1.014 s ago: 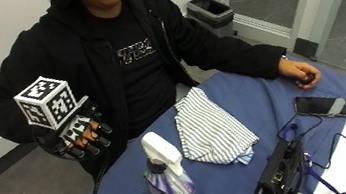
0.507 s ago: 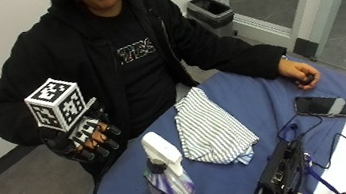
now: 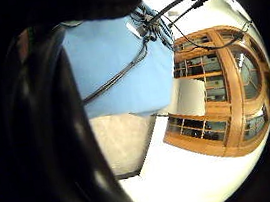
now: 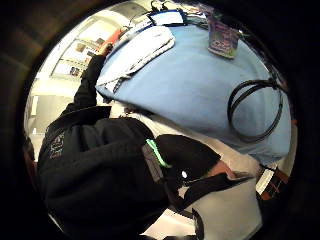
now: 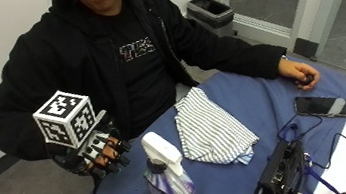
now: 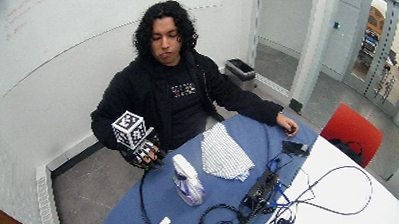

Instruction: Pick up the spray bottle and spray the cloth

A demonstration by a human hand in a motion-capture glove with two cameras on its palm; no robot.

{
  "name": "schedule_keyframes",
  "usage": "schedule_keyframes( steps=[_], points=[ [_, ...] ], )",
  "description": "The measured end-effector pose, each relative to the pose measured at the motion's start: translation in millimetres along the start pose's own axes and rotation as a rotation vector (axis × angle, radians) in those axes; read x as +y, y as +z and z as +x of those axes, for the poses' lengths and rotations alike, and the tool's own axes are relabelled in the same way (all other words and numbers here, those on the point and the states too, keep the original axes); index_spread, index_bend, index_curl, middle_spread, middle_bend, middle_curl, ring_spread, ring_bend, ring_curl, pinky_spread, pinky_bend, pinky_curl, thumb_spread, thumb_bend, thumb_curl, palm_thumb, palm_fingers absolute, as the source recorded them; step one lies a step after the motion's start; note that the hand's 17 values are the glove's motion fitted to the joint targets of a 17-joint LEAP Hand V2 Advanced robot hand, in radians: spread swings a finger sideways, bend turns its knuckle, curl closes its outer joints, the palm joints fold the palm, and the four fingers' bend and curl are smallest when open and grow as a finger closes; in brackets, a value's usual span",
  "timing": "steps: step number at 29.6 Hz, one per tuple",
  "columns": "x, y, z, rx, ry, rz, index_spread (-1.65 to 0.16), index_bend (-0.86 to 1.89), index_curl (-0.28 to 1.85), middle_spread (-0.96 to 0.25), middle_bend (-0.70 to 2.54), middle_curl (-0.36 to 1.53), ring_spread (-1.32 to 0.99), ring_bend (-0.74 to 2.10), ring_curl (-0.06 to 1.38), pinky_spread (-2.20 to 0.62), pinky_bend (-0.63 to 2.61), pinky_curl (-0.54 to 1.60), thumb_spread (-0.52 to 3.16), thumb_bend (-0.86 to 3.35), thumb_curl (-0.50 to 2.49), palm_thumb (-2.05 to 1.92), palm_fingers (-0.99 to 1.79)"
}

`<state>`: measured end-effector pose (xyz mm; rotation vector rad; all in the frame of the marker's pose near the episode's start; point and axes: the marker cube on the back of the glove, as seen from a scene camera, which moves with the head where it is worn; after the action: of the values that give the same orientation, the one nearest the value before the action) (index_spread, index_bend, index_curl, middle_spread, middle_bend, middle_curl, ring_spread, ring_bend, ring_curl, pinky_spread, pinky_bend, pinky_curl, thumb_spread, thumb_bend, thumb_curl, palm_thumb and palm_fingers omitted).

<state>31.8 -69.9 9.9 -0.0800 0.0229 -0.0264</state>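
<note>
Fingers (image 5: pixel 110 158) loosely curled, holding nothing; gloved right hand (image 5: pixel 93 155) held off the table edge, beside the spray bottle (image 5: pixel 169 180).
Bottle upright on blue table (image 5: pixel 255 111), untouched; striped cloth (image 5: pixel 212 132) just beyond it. Bare hand (image 5: pixel 299 73) rests at far edge, near phone (image 5: pixel 322 106).

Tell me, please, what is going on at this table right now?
A person sits at a blue table to spray a cloth, but nothing is picked up yet. The gloved right hand hovers at the table's edge beside the spray bottle, fingers loosely curled and holding nothing. The bottle stands upright, untouched. The striped cloth lies crumpled on the table just beyond it. The bare hand rests at the far side near a phone.
</note>
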Motion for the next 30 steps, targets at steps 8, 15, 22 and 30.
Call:
schedule_keyframes(
  steps=[8,15,22,30],
  points=[
    [-27,-14,25,0.009,0.032,0.039,-0.35,0.12,0.19,0.01,0.28,0.32,-0.01,0.47,0.29,0.21,0.38,0.31,1.03,-0.02,0.27,0.35,0.4],
    [-47,-30,51,-0.018,0.101,0.05,-0.33,0.12,0.2,0.01,0.28,0.33,-0.01,0.49,0.3,0.21,0.37,0.31,1.03,-0.02,0.28,0.35,0.45],
    [-71,-43,66,-0.121,0.128,0.071,-0.3,0.11,0.2,0.01,0.28,0.34,-0.03,0.49,0.31,0.21,0.37,0.32,1.04,-0.03,0.28,0.35,0.46],
    [-103,-52,67,-0.221,0.105,0.099,-0.3,0.1,0.2,0.02,0.28,0.35,-0.03,0.5,0.33,0.22,0.36,0.33,1.06,-0.02,0.29,0.37,0.45]
  ],
)
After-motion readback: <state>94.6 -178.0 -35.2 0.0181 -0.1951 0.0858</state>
